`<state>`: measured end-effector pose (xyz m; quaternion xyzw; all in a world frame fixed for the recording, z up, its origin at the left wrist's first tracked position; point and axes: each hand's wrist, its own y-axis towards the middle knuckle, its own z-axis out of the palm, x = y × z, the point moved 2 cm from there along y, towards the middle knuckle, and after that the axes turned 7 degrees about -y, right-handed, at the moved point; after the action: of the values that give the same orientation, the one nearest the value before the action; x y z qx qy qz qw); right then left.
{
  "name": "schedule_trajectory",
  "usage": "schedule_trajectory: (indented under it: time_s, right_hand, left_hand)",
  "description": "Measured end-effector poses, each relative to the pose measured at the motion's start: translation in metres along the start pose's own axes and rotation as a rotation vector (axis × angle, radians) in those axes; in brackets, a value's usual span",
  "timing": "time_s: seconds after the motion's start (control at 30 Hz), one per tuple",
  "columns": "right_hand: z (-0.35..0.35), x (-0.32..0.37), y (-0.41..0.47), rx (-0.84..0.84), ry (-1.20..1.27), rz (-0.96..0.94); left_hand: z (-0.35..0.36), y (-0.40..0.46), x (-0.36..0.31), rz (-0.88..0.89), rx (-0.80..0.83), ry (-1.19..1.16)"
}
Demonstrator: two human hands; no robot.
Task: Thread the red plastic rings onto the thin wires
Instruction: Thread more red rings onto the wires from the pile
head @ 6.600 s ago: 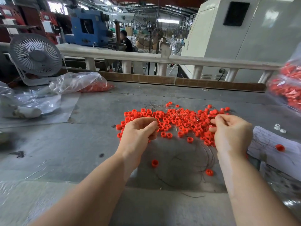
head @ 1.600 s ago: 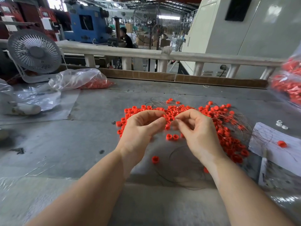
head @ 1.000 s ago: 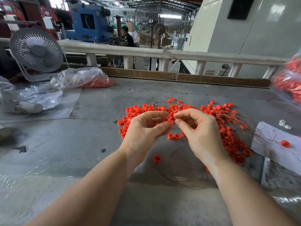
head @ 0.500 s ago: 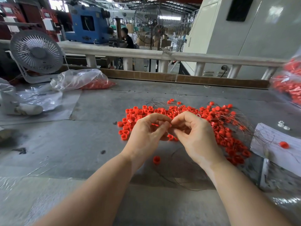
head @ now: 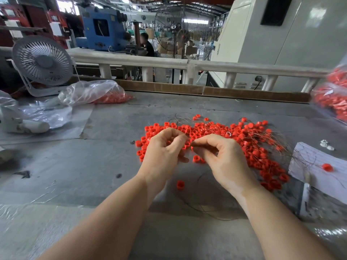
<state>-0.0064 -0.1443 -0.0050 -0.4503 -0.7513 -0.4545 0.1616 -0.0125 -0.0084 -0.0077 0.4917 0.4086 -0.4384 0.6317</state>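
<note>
**A:** What has changed in the last half second?

**B:** The two hands have drawn slightly apart. A moment ago their fingertips were pressed together at the centre of the frame; now a narrow gap shows between the left hand and the right hand. I judge a ring has just gone onto a wire, or the person is re-aiming, but the wire between the fingers is too thin to see.

**A:** How are the hands posed?

**B:** Both forearms come up from the bottom edge and converge at mid-frame, backs of the hands toward the camera. The left thumb and forefinger are curled together as if pinching something small; I can't make out what. The right forefinger and thumb are pinched on a bit of red at their tips, probably one ring.

**A:** And the parts?

**B:** The red rings lie in a loose heap just behind and to the right of the hands, on the grey table. The thin wires tangle through the heap toward the right, and one loops below the hands. A single ring sits apart, near the left wrist.

**A:** So most of it remains?

**B:** By the look of the heap, yes.
</note>
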Motion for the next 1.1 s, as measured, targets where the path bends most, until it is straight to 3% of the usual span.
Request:
schedule_trajectory:
  time_s: [0.3, 0.57, 0.83, 1.1]
  right_hand:
    - [-0.006, -0.001, 0.002, -0.084, -0.069, -0.008]
    - [-0.009, -0.008, 0.004, -0.088, -0.032, 0.159]
    - [-0.013, -0.020, 0.004, -0.109, -0.146, 0.284]
    - [-0.016, -0.024, 0.005, -0.150, -0.159, 0.303]
  left_hand:
    - [-0.005, 0.005, 0.003, -0.058, -0.092, -0.187]
    - [-0.008, 0.007, 0.000, -0.066, -0.124, -0.295]
    - [-0.015, 0.012, -0.002, -0.068, -0.205, -0.454]
    - [-0.017, 0.011, -0.002, -0.069, -0.215, -0.471]
